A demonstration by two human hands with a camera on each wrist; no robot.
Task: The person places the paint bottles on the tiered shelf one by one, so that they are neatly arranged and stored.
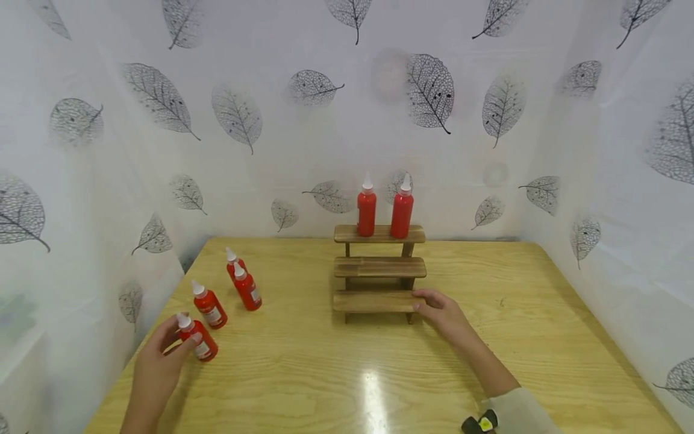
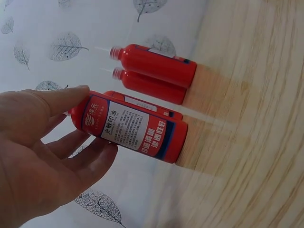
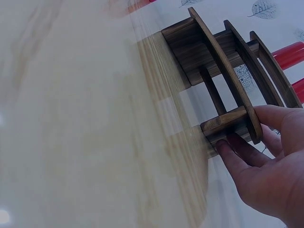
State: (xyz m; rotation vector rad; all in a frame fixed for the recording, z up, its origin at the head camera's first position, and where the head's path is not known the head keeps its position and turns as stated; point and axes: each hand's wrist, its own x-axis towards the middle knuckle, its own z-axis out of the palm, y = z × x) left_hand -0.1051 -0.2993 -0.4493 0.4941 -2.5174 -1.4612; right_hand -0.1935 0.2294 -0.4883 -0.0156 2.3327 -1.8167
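Soft light, faint shadows, white glare on the near tabletop (image 1: 293, 380)

Rearmost left-side bottle (image 1: 231, 268) — partly hidden; sleeve (image 1: 517, 413) — cut off by lower edge.

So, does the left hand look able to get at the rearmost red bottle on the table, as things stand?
Probably not directly: the left hand holds the nearest bottle, and the second bottle and third bottle stand between it and the rearmost bottle.

Two bottles (image 1: 367, 214) stand on top of the shelf (image 1: 379, 266). Left of it, three more bottles (image 1: 248, 293) stand on the table (image 1: 303, 361), behind the left hand's (image 1: 158, 361) bottle (image 1: 202, 345).
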